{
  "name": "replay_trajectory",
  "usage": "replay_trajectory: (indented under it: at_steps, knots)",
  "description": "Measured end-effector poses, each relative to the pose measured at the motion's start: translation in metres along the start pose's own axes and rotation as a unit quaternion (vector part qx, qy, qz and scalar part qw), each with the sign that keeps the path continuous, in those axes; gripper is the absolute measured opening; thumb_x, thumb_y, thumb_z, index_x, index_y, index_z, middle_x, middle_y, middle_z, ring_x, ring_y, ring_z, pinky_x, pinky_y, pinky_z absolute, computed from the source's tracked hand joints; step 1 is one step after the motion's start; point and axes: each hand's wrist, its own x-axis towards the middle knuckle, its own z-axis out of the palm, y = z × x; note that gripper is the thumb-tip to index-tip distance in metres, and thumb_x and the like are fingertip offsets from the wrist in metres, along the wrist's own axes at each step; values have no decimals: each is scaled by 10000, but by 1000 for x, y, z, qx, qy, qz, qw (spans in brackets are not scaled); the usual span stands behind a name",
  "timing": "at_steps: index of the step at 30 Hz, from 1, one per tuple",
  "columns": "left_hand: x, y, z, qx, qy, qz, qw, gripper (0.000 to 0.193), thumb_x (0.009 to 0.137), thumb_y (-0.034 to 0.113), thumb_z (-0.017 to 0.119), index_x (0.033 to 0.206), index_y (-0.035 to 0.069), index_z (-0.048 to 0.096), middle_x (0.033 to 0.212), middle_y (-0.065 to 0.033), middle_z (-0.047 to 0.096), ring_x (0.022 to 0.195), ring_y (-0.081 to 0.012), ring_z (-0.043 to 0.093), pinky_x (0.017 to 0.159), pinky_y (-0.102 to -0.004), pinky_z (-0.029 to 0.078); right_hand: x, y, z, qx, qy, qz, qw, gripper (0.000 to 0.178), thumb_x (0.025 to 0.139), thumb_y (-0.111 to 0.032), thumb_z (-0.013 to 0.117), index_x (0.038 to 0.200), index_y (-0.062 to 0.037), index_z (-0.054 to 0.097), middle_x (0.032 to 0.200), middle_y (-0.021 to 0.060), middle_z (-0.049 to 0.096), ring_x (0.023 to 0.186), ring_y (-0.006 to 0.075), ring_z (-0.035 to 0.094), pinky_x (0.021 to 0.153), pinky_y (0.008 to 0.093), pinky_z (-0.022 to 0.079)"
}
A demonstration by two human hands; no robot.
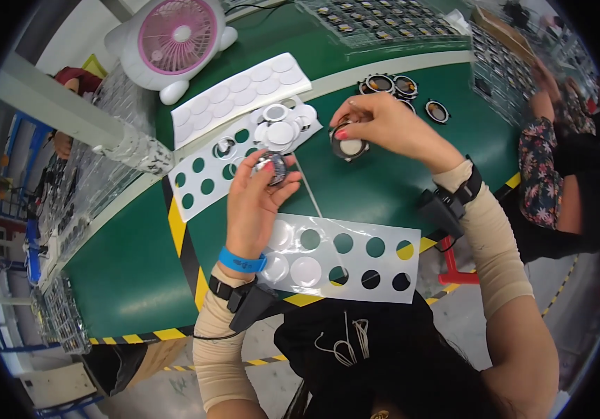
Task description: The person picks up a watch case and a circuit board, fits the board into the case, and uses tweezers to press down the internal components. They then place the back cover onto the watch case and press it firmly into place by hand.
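Observation:
My left hand (254,199) grips a small round watch case (270,168) with a shiny, dark metallic look, thumb pressed on it. To its right, my right hand (391,129) pinches another round watch case (349,145), dark-rimmed with a pale disc in its middle, just above the green table. Beneath and behind my left hand lies a white perforated sheet (195,167) with round holes, and loose white round stickers (279,135) are heaped on it. A second sheet (324,241), with holes and several pale discs left on it, lies nearest my body.
Several round watch cases (437,111) lie beyond my right hand. A white sheet of round stickers (244,96) and a pink-and-white fan (182,33) stand farther back. Clear trays of parts (384,21) line the far side. A co-worker's floral sleeve (539,167) is at right; a post (69,105) rises at left.

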Motion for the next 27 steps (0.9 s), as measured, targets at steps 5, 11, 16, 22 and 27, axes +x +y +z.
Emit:
replay_trajectory:
  at_steps: [5,11,16,22,27]
  knots:
    - [-1,-5,6,24,-5,-20,1000,328,853,20,497,1155,-11,372,1001,-160,567,848,-215,613,734,-289,533,0,-21,42,-2,13,-65,998,162,760,-58,626,907,5,597,682,-19,536,649,37,477,553,186,385]
    - [1,-6,4,24,12,-35,999,362,827,-25,526,1152,-12,367,949,-127,568,804,-188,610,706,-289,539,2,-6,67,161,82,-78,980,187,754,-52,631,928,-6,581,703,-13,548,637,41,457,561,190,384]
    - [2,2,2,33,24,5,999,349,824,-17,538,1135,-1,381,937,-117,574,757,-157,596,659,-254,530,-5,-21,62,48,87,-58,993,211,737,-56,635,938,-27,577,705,33,579,604,84,490,555,211,404]
    - [2,1,4,202,17,111,973,369,788,-3,602,1097,10,400,887,-96,584,668,-99,555,585,-207,483,-12,-17,73,-147,99,-161,971,233,721,-87,651,935,-42,573,733,99,612,634,229,587,569,287,448]
    - [-2,-1,10,291,39,95,951,398,769,7,632,1092,8,399,868,-81,585,637,-90,541,572,-199,466,-14,-18,75,-144,84,-149,975,219,713,-103,664,899,-39,566,746,114,618,668,275,598,576,322,456]
